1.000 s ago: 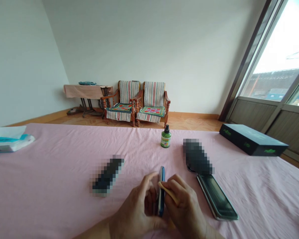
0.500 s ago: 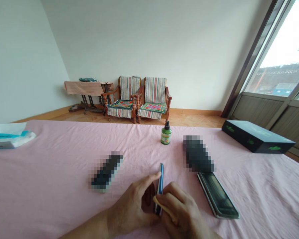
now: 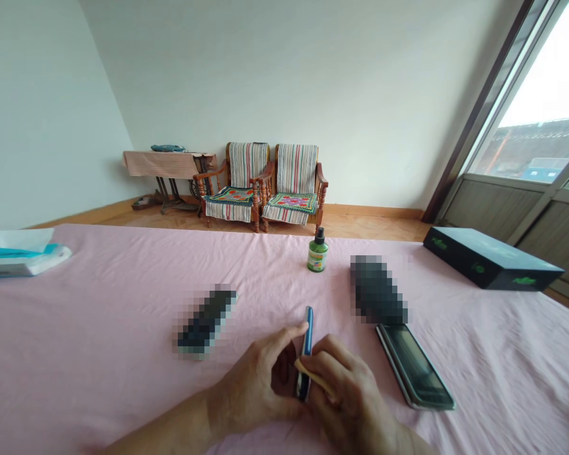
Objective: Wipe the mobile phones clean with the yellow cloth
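Note:
My left hand (image 3: 260, 385) grips a thin blue phone (image 3: 306, 344) standing on its long edge over the pink tablecloth (image 3: 99, 328). Fingers curl round its left face. My right hand (image 3: 348, 395) is closed on a small yellowish cloth (image 3: 313, 374) pressed against the phone's right face. A green bottle (image 3: 317, 251) with a black cap stands beyond the hands.
A dark phone-like slab (image 3: 415, 366) lies to the right of my hands. Two blurred dark objects lie at centre left (image 3: 206, 321) and centre right (image 3: 377, 291). A black box (image 3: 490, 266) sits far right, a tissue pack (image 3: 16, 256) far left. Two chairs (image 3: 265, 186) stand against the far wall.
My right hand with the cloth slid down along the phone toward me and then back up a little. The left hand keeps its grip. The view drifted slightly.

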`<state>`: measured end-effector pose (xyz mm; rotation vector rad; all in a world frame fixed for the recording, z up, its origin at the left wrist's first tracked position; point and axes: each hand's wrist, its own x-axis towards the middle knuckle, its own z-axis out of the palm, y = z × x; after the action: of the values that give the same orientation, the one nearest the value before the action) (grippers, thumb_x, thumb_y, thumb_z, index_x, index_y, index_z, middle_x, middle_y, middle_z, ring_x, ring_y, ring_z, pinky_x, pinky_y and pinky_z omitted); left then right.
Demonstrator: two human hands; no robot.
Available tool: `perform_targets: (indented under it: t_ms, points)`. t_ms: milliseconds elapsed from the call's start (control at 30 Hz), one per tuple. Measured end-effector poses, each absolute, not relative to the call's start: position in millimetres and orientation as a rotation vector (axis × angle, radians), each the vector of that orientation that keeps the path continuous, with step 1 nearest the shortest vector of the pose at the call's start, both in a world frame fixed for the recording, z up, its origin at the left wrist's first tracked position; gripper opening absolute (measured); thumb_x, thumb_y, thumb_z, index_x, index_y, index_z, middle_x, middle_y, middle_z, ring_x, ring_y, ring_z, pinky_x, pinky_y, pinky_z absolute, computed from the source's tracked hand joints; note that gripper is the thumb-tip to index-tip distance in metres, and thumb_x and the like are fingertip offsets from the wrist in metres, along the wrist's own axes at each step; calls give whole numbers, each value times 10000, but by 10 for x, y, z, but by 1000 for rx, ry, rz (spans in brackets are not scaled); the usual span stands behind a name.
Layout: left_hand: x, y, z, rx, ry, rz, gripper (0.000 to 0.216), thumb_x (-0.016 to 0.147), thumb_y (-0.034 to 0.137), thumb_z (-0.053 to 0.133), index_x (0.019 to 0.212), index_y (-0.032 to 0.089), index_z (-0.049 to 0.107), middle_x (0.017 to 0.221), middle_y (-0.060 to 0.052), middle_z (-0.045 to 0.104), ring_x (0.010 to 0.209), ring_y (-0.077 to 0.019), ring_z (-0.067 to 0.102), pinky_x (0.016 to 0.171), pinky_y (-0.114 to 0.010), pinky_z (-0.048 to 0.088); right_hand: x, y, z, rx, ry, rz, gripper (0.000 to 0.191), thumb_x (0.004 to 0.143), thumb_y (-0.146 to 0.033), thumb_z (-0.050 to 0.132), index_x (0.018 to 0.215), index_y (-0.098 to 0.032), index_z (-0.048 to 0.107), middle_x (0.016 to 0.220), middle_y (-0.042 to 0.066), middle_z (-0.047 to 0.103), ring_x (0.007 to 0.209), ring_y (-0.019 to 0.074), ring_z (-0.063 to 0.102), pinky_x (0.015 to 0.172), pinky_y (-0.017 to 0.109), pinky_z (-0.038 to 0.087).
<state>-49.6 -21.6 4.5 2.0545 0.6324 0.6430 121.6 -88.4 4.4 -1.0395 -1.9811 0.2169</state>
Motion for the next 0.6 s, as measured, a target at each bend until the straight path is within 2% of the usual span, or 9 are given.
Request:
perform_targets:
  t_ms: [200,400,600]
  points:
    - [-489,-219,62,2065,593,682,752,694,241,793,1345,214,417,1000,-19,653,883,-217,639,851,-315,511,1223,-910,74,-848,-2138,41,296,746,-13,421,935,-195,558,752,43,567,679,171,515,578,254,431]
    - [-494,-214,52,2013,603,635,846,622,213,849,1350,200,419,919,-8,651,890,-238,644,853,-337,518,1235,-894,91,-1019,-2038,176,203,809,-37,434,847,-202,546,787,48,559,712,169,531,610,254,443]
    - [-494,-224,59,2042,596,661,788,664,168,796,1350,199,410,1006,-37,665,900,-231,648,853,-331,517,1233,-889,42,-902,-2089,159,275,760,-4,430,908,-189,568,785,46,566,712,169,525,606,253,433]
